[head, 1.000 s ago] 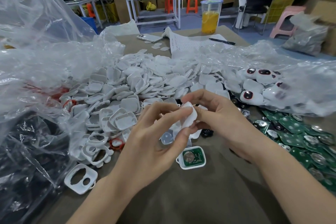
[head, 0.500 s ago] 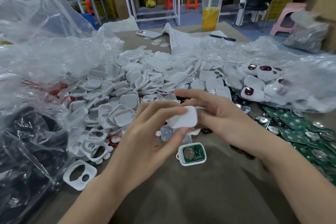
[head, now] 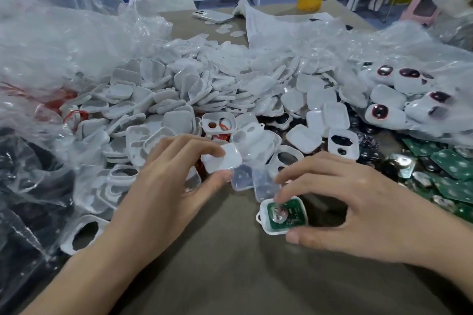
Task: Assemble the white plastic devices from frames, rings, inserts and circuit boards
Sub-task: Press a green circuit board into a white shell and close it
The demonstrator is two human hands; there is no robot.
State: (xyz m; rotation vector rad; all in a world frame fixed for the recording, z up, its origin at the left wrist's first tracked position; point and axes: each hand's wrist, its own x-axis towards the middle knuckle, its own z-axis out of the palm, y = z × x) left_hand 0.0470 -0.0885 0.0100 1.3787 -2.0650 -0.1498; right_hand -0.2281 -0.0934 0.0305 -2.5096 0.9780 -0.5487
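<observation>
Two things are worrying me as I am running this from far away. First, the green circuit board (head: 284,212) is sitting face up inside its white frame (head: 266,228). I am guessing it may tip or pop out if the frame is squeezed too hard or lifted at a slant. Second, the white cover (head: 222,161) is being held only by its edges. If it slips, it may drop into the big pile of white shells (head: 204,89) right behind it and get lost among the others. It may also go on crooked if it is pushed down on one side first.

The left hand (head: 163,186) is reaching forward with its palm down, pinching the cover between the thumb and the first fingers, just above the near edge of the pile. The right hand (head: 358,210) is arching over the frame, which is lying on the brown table (head: 230,276) near me. Its first finger is touching the top of the board, and its thumb is pressing the frame's near edge, so it is clamping the frame between them.
</observation>
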